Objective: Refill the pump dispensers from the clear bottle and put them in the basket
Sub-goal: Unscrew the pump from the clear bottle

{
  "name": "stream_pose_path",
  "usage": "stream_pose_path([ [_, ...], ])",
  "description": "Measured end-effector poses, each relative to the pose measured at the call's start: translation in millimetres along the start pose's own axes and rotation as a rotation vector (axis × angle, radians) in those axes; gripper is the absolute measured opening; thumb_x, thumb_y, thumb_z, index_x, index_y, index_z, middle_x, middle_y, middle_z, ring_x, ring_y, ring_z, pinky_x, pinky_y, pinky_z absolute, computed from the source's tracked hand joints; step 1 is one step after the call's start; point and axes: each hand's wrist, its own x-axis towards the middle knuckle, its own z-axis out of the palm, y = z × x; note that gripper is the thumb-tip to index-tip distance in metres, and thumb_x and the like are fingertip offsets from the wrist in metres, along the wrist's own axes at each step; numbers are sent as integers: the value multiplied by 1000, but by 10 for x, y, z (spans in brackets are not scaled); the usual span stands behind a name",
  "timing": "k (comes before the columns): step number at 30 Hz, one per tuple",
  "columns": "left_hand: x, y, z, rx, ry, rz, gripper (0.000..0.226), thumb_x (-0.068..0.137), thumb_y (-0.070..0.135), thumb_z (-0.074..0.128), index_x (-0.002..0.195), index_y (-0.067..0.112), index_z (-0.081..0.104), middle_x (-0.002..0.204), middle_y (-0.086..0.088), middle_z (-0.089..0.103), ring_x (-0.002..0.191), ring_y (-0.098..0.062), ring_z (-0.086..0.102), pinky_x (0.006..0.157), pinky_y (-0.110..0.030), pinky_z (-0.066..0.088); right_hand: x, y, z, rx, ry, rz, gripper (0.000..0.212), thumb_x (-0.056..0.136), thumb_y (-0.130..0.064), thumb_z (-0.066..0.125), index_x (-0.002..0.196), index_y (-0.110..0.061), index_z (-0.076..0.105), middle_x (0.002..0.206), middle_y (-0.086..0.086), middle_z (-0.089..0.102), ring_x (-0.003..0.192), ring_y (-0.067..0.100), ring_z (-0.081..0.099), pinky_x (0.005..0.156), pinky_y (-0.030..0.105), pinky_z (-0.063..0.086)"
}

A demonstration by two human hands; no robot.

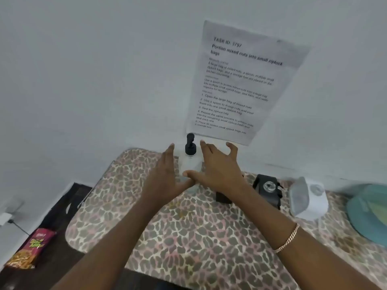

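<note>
Leopard-print cloth covers the desk (pixel 209 237), and at its far edge, close against the wall, the pump dispenser (pixel 189 164) stands upright between our two hands. A teal container (pixel 368 216), perhaps the basket, sits well apart at the right edge. Our left hand (pixel 165 172) and right hand (pixel 219 170) flank the dispenser, both released, with fingers straight and spread and thumbs meeting in front of it. Whether the palms touch it, we cannot tell. We judge the clear body to be rigid plastic or glass, smooth and probably slippery, light if it is nearly empty, and tall enough to tip easily. We would wrap one hand round the middle of the body and turn the black pump head (pixel 190 144) at its collar with the other, never lifting by the thin nozzle.
</note>
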Motion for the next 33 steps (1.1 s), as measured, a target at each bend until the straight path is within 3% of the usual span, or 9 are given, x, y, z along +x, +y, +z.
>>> stream_pose_path([
  [4,69,-129,290,-147,40,-28,122,72,84,65,162,12,28,157,-9,49,133,-29,59,102,-46,56,43,21,194,-17,59,-20,105,91,-82,45,165,-12,19,135,-3,64,126,14,61,123,56,-2],
  [8,98,-222,570,-246,136,39,91,78,64,75,146,11,45,124,1,65,98,-12,64,76,-19,46,55,36,347,-3,156,-55,101,92,-80,47,163,-11,24,136,-1,66,127,15,63,124,57,0],
  [10,88,-208,644,-270,201,22,70,80,54,80,127,11,50,99,9,63,80,-1,58,65,-11,40,46,42,365,1,183,-49,99,91,-79,50,161,-11,28,138,0,66,127,16,63,123,56,0],
  [13,73,-180,717,-298,287,5,51,81,34,85,104,16,44,75,17,47,62,0,46,56,-11,40,17,29,404,13,219,-60,97,91,-77,52,159,-11,32,136,0,67,127,17,63,122,55,0],
  [23,-326,-70,657,-348,351,6,47,79,36,80,110,19,48,78,11,55,66,-4,52,56,-19,34,-454,-104,368,40,362,-77,96,89,-77,56,157,-13,37,121,-2,71,121,18,64,117,47,6],
  [26,-545,25,627,-349,360,23,53,77,41,80,117,19,51,76,9,55,64,-5,52,56,-20,35,-714,-136,313,49,376,-76,93,88,-77,58,154,-13,41,114,-1,71,122,20,61,114,46,15],
  [29,-766,138,636,-339,357,39,52,79,38,84,114,20,50,74,10,52,62,-5,50,53,-16,35,-990,-130,288,51,362,-73,96,88,-77,58,156,-12,40,129,2,69,124,24,56,108,44,30],
  [33,-1039,314,714,-365,331,70,52,78,42,85,110,21,50,74,10,56,61,-4,53,53,-16,37,-1381,-33,297,227,335,-40,97,86,-72,66,158,-14,37,135,1,64,126,23,52,96,39,48],
])
